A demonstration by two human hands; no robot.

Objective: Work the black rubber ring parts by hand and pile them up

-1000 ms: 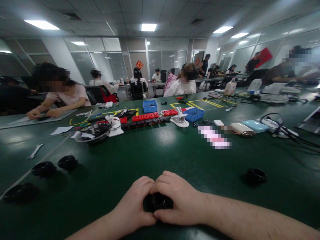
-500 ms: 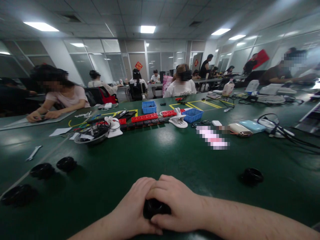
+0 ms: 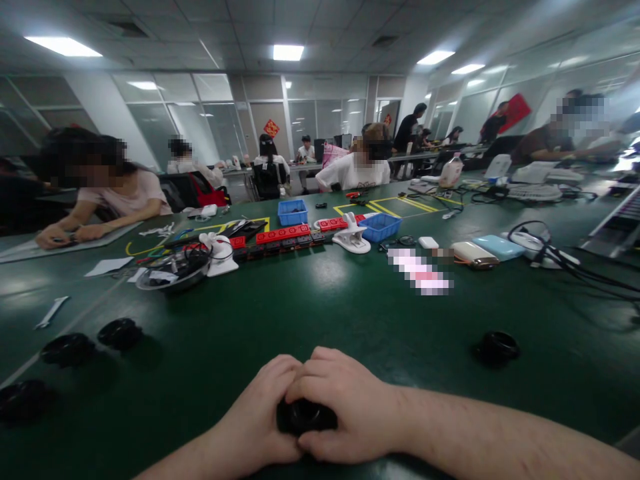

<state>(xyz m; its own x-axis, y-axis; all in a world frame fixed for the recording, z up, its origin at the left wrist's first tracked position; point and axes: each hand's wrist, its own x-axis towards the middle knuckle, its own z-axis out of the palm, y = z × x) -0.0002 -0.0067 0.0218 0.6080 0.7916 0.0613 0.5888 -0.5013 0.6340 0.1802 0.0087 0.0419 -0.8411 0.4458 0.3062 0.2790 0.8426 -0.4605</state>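
On the green table (image 3: 225, 327), bowl (image 3: 175, 287) of dark items and paper, white clip (image 3: 221, 265) alongside, blue trays (image 3: 382, 233), contents unclear, black part (image 3: 309, 416) before me, clasped between my left hand (image 3: 265, 417) and right hand (image 3: 353, 410).

black part (image 3: 320, 420) | glossy, rounded | partly covered | held between left grip (image 3: 263, 417) and right grip (image 3: 347, 407)

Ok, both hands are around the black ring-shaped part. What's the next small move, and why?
I'd probably ease the right hand back slightly while the left hand steadies the black ring-shaped part. Both hands wrap it and hide much of its outline, so that should expose more of it without leaving it unsupported.
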